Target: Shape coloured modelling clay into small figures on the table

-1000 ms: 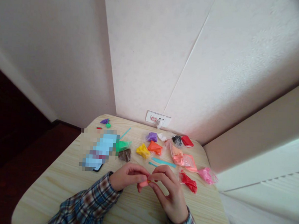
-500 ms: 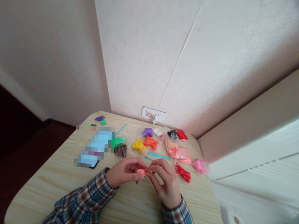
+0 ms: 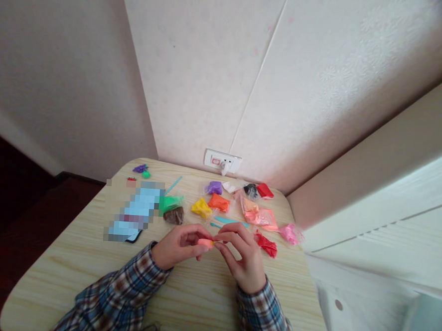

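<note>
My left hand [image 3: 178, 245] is closed around a coral-pink lump of modelling clay [image 3: 205, 243], held just above the table. Thumb and forefinger of my right hand [image 3: 243, 257] are pinched together at the lump's right end. A tiny yellow bit of clay [image 3: 212, 243] shows at those fingertips, partly hidden. Beyond the hands lie a light-blue modelling tool [image 3: 232, 221] and bags of yellow clay [image 3: 202, 208] and orange clay [image 3: 219, 202]. The bag of red clay [image 3: 266, 243] lies right of my right hand.
On the wooden table [image 3: 88, 257], a phone with a blurred screen [image 3: 139, 210] lies left. Green [image 3: 171, 203], brown [image 3: 174, 215], purple [image 3: 214, 187] and pink clay [image 3: 289, 233] are in bags. A small grape figure [image 3: 140, 168] sits at the far-left corner. A wall socket [image 3: 222, 161] holds a plug.
The view has shifted slightly, so everything sits a little higher and further left. Both hands stay together at the coral clay; the yellow bit now shows at its right end.
</note>
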